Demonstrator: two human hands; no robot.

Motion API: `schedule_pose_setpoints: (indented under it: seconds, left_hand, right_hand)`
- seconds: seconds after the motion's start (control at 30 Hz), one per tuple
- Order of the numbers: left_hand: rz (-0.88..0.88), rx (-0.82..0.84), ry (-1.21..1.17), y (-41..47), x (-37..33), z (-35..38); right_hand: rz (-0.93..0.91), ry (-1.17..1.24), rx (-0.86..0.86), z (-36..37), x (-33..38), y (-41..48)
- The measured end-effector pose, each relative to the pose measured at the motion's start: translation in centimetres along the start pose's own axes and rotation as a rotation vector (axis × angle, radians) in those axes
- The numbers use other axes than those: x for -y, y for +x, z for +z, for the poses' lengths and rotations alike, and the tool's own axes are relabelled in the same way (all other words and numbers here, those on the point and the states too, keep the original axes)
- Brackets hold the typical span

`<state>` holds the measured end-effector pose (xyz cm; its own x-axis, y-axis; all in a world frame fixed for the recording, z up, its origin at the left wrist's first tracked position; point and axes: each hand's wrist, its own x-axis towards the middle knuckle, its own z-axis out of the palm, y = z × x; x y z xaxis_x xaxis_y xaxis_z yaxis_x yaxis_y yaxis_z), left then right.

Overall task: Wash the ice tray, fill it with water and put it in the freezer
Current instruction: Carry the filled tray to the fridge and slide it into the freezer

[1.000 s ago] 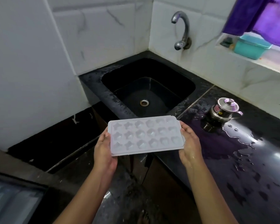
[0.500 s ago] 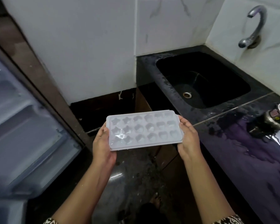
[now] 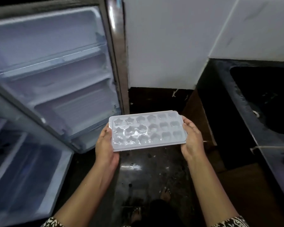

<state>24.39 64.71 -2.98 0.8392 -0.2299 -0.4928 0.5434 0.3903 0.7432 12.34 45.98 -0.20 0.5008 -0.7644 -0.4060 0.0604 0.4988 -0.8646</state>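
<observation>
A white ice tray [image 3: 147, 131] with star and flower moulds is held level in front of me, and water glints in its cells. My left hand [image 3: 105, 145] grips its left short end and my right hand [image 3: 192, 140] grips its right short end. The tray hovers over the dark floor, just right of the open fridge door [image 3: 56, 89]. The fridge's inside [image 3: 20, 169] shows at the lower left, dim and blurred.
The door's inner shelves [image 3: 59, 63] stand open to my left. A black sink [image 3: 269, 102] set in a dark counter is on the right. A white wall [image 3: 162, 43] rises ahead. My feet [image 3: 164, 194] stand on the wet dark floor below the tray.
My view has swung left, away from the sink and tap toward the open fridge door. Both hands have kept the same grip on the tray and carried it along.
</observation>
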Motion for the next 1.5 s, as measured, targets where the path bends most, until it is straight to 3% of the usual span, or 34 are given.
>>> schedule_pose_setpoints:
  seconds: [0.33, 0.87, 1.5]
  left_hand:
    - [0.143, -0.252, -0.157, 0.7, -5.0, -7.7]
    - [0.361, -0.675, -0.405, 2.7, -11.4, -14.0]
    - [0.578, -1.082, -0.637, 0.9, -16.1, -20.2]
  right_hand:
    - [0.078, -0.094, 0.296, 10.7, -3.6, 0.2]
    - [0.266, -0.275, 0.730, 28.6, -9.1, 2.7]
    - [0.422, -0.483, 1.135, 41.8, -15.1, -3.0]
